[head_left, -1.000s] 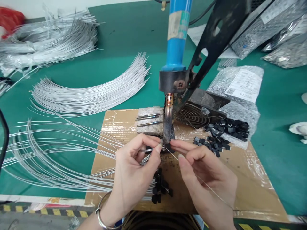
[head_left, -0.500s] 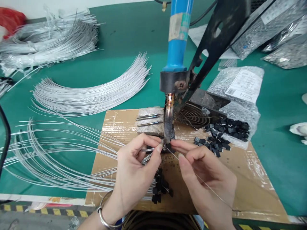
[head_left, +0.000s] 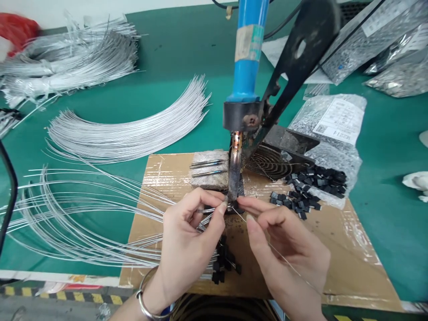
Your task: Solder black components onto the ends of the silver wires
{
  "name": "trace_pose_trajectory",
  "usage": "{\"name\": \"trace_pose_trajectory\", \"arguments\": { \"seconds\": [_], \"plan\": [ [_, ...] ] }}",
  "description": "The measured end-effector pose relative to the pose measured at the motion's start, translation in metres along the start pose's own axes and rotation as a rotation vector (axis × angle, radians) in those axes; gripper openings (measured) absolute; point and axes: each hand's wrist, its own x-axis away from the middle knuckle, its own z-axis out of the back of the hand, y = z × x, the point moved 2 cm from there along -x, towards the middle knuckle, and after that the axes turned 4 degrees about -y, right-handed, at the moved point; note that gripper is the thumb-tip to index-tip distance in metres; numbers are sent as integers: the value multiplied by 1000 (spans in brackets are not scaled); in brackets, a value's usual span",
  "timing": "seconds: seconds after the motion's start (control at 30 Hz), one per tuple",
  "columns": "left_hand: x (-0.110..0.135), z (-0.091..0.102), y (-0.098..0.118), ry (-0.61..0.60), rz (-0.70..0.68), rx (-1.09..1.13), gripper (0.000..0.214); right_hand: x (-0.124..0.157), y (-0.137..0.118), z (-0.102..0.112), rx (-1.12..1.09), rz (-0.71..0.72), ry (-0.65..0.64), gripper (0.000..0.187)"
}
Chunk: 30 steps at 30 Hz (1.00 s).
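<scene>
I see, at lower centre, the right hand (head_left: 287, 247) grasping thin wire (head_left: 239, 214); the left hand (head_left: 194, 238) pinches closed, on what I cannot tell. Centre right, a labelled bag (head_left: 331, 118) holds unclear contents.

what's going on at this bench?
A person's left hand pinches close by the tip of a clamped soldering iron; what it grips is mostly hidden. The right hand holds a thin wire running up toward that tip. A white wire bundle lies left; loose black parts are piled right.
</scene>
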Motion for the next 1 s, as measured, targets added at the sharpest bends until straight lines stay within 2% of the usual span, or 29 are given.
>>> {"name": "trace_pose_trajectory", "arguments": {
  "seconds": [1.0],
  "plan": [
    [0, -1, 0, -15, 6, -51, 11, 0, 0, 0, -10, 14, 7, 18]
  ]
}}
